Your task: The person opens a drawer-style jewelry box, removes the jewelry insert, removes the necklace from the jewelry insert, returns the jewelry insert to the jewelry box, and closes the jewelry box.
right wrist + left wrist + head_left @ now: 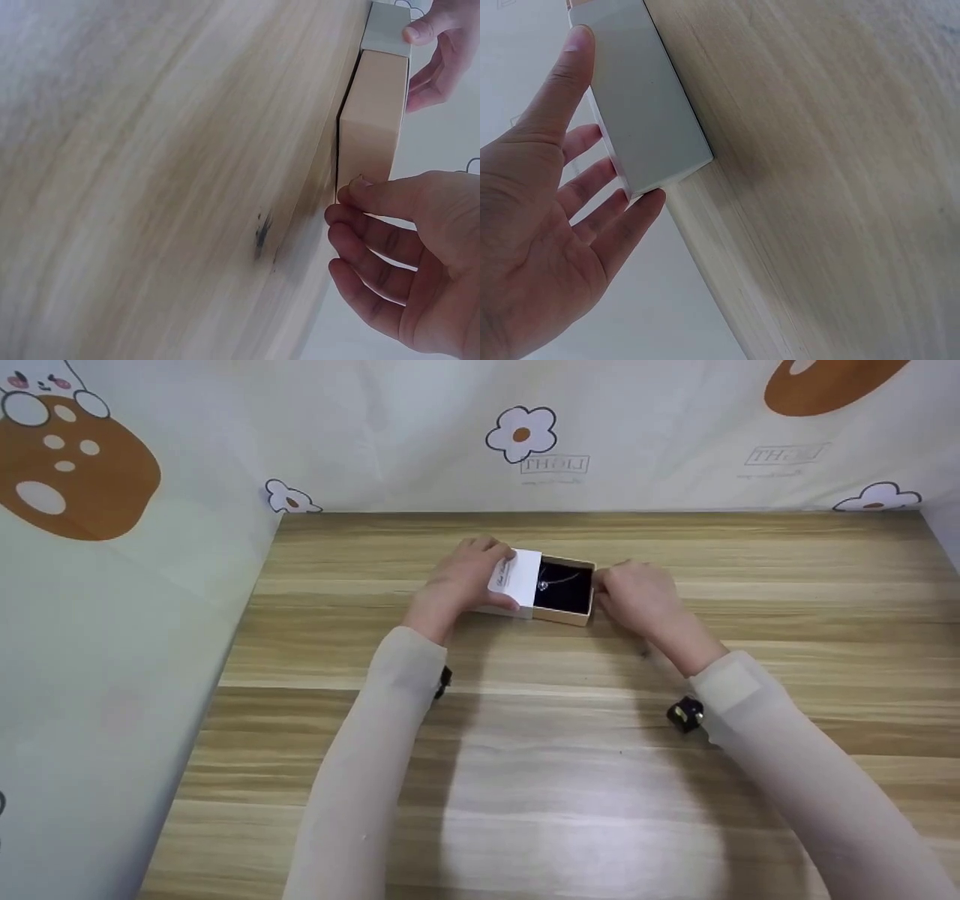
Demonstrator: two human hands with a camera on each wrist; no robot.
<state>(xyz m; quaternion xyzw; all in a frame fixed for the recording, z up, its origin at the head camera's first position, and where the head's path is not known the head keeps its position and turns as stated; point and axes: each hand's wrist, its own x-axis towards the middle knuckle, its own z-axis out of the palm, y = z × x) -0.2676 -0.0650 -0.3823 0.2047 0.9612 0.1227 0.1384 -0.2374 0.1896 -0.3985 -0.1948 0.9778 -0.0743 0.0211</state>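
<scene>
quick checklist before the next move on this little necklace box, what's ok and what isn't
1. Left hand holding the white cover: ok.
2. Right hand at the tan tray's exposed end: ok, thumb touching it.
3. Right hand's pinch firm: cannot tell.
4. Tray free of the cover: not ok, part sits inside.
5. Necklace on the black lining: ok.
6. Whole chain accounted for: cannot tell, the cover hides part of the tray.

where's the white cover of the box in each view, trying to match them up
Head: white cover, just above centre, at the left hand.
Left wrist: white cover, upper left, beside the thumb.
Right wrist: white cover, top right, above the tan tray in the picture.
Shared landmark: the left hand, on the cover.
</scene>
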